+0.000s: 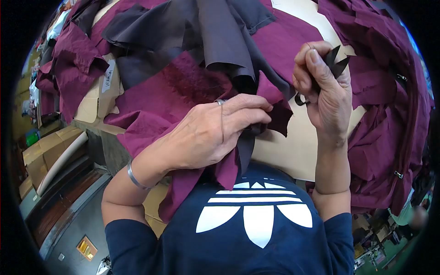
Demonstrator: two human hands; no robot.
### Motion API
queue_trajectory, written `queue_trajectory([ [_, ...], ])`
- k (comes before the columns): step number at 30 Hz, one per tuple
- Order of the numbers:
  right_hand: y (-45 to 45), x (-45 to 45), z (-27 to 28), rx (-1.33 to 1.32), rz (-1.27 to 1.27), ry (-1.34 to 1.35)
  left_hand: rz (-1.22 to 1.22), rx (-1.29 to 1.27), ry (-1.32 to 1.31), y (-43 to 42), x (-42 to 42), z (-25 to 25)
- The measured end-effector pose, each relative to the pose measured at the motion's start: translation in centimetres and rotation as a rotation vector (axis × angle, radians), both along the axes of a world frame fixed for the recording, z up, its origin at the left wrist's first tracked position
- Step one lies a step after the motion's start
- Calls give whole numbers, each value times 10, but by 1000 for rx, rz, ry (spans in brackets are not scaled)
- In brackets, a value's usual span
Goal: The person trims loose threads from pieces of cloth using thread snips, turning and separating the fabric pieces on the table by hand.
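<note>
My left hand (208, 130) is closed on a piece of maroon cloth (270, 91), pinching it near one corner; the fold under the fingers is hidden. A ring and a thin line like a thread show on this hand, and a metal bangle (133, 174) circles the wrist. To the right, my raised right hand (323, 87) is wrapped around small dark thread snips (339, 68). Two pointed blades stick out beyond the thumb, and a finger loop shows below. The snips are apart from the maroon cloth. Dark grey cloth (224, 36) lies beyond my left hand.
Maroon pieces with zippers (385, 156) heap up on the right. More maroon cloth (75, 68) hangs at the left, beside cardboard (94, 98) with a handwritten label (108, 77). A cardboard box (52, 149) and a pale tube (62, 162) stand lower left.
</note>
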State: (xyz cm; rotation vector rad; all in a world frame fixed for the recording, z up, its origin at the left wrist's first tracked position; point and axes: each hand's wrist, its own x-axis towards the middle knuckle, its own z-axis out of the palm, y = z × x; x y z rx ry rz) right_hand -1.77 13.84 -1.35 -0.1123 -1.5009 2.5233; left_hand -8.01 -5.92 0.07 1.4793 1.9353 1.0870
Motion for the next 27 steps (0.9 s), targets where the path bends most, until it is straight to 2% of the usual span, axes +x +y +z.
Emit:
queue_trajectory([
  [3, -5, -5, 13, 499, -223, -30, 86, 69, -112, 1, -1, -2],
  [4, -7, -2, 18, 635, -300, -123, 112, 109, -139, 1, -1, -3],
  [7, -3, 11, 25, 800, -147, 0, 134, 237, -100, -2, -4, -15],
  [8, -4, 20, 29, 837, 20, -138, 142, 264, -107, -3, -4, -17],
  [11, -4, 26, 28, 971, 296, -11, 153, 240, -171, -2, -2, -15],
  [14, -10, 27, 29, 1124, 289, -130, 152, 215, -61, 0, -1, -7],
  [18, -16, 27, 30, 1171, 268, -120, 162, 312, 141, 4, -1, -25],
  [20, -17, 27, 28, 1173, 261, -108, 154, 258, 102, 1, 0, -29],
  [23, -20, 23, 30, 1202, 293, -43, 136, 181, 25, 2, 2, -3],
  [26, -24, 22, 24, 1282, 242, -15, 122, 267, 81, 4, 1, -6],
  [27, -22, 22, 24, 1226, 194, -38, 123, 293, 37, 2, -1, -5],
])
